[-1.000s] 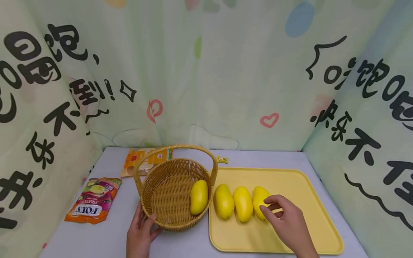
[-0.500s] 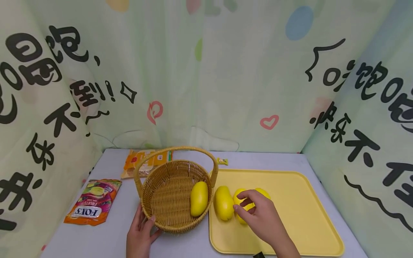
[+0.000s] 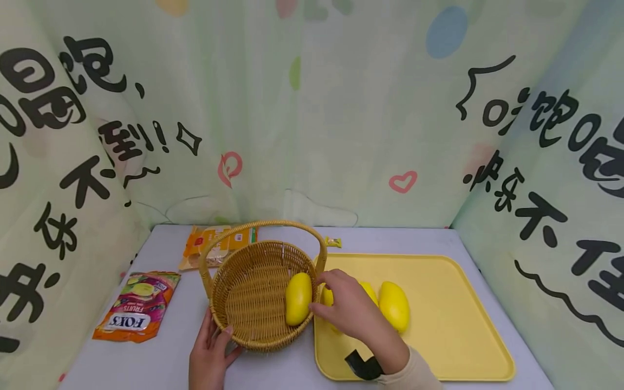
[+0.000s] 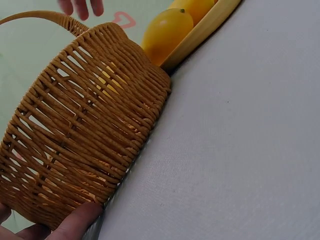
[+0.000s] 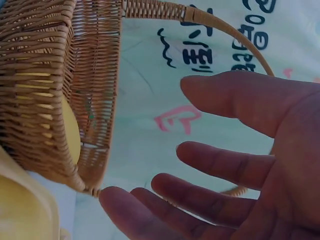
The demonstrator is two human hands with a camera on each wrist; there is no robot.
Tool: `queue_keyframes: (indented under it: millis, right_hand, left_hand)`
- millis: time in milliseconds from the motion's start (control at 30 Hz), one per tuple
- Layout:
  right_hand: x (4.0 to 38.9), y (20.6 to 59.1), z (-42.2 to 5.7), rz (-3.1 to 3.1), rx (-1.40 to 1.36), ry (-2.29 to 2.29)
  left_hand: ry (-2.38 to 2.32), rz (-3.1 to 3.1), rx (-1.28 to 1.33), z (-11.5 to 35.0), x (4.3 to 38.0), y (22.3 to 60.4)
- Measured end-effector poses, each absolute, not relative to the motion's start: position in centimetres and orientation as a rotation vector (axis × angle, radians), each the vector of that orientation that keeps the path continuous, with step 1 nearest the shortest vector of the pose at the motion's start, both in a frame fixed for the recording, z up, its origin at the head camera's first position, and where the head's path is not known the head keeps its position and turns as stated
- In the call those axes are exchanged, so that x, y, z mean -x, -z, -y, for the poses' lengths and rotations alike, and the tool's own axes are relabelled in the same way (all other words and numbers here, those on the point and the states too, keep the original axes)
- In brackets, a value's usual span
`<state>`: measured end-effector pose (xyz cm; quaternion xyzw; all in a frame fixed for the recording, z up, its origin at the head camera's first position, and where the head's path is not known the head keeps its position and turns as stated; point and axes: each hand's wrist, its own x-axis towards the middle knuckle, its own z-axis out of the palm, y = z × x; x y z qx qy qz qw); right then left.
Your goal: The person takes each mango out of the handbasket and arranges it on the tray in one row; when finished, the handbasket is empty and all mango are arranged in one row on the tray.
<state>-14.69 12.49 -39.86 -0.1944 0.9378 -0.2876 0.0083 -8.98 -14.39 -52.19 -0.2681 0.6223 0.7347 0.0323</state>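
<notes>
A wicker basket (image 3: pixel 253 292) with an arched handle stands on the table, with one yellow mango (image 3: pixel 298 299) inside at its right. My left hand (image 3: pixel 210 352) holds the basket low at its near left side; the left wrist view shows the thumb (image 4: pixel 77 220) against the weave near the base. By the basket's right rim is my right hand (image 3: pixel 348 303), holding nothing. Its fingers (image 5: pixel 215 162) are extended and apart in the right wrist view. Under and beside that hand, three mangoes (image 3: pixel 394 306) lie on the yellow tray (image 3: pixel 453 325), two of them partly covered by it.
An orange and purple candy bag (image 3: pixel 137 307) lies left of the basket. Behind the basket is an orange food packet (image 3: pixel 197 246), partly hidden. A small yellow wrapped sweet (image 3: pixel 333 242) sits past the tray's far edge. Printed curtains (image 3: pixel 312 135) enclose the table's back and sides.
My right hand has moved left, from beside the rightmost mango across the tray to the basket's rim. The left hand and basket stay in place, and the mangoes have not moved.
</notes>
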Motion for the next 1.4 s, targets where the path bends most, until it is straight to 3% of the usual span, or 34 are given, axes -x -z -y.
queue_keyframes:
  millis: [367, 767, 1400]
  right_hand:
    - [16.6, 39.3, -8.6, -2.843, 0.705, 0.676]
    - [19.3, 41.5, -5.8, -2.838, 0.651, 0.426]
    - [20.6, 43.3, -3.4, -2.791, 0.593, 0.070]
  left_hand:
    - [-2.271, -1.906, 0.811, 14.6, 9.0, 52.5]
    - [-2.272, -1.888, 0.819, 14.5, 9.1, 52.4]
    - [-2.279, -1.882, 0.798, 14.6, 9.1, 52.3]
